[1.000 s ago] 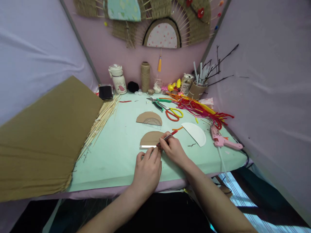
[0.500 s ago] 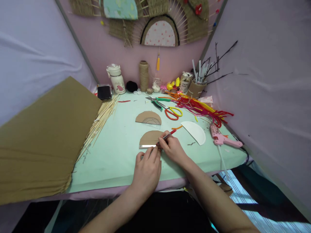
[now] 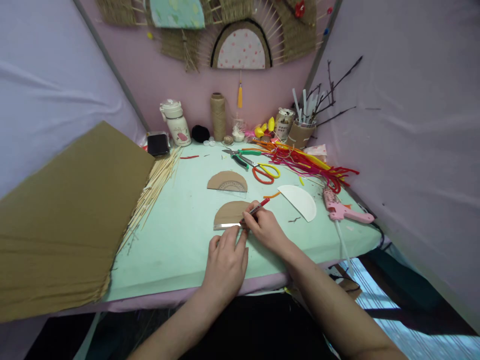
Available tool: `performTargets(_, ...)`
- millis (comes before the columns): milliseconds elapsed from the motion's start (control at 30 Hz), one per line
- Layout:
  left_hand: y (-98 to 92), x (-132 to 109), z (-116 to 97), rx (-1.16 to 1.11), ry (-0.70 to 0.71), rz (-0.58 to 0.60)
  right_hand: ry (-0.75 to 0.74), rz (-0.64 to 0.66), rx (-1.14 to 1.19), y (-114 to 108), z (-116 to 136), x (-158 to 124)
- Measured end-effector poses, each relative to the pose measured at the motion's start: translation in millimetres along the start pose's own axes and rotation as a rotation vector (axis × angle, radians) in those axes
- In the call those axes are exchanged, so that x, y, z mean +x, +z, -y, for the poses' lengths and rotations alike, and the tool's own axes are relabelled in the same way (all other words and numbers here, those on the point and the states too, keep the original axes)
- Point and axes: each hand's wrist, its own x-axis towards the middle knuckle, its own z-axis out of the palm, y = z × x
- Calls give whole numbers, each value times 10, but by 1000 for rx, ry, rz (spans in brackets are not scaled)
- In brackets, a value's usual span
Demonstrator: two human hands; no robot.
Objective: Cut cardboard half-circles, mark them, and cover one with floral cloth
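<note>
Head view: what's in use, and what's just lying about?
In use:
- pen, in the right hand
- straightedge, under the left hand's fingertips
- near cardboard half-disc, beneath it

Lying about:
- far cardboard half-disc
- protractor (possibly needed)
- white half-disc
- scissors
- pliers
- glue gun

pink glue gun [image 3: 339, 212], twine spool [image 3: 218, 119], white bottle [image 3: 177, 126]

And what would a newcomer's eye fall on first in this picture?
Probably the heap of red, orange and yellow pipe cleaners at the back right. Next, likely the big brown cardboard sheet on the left. Then the right hand, front centre, holding a red-ended pen at the nearer cardboard half-disc.
</note>
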Motion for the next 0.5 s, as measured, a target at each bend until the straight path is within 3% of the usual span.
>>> performTargets(500, -7, -1, 1, 20, 31, 1, -2, 5, -26, 8, 5, 4)
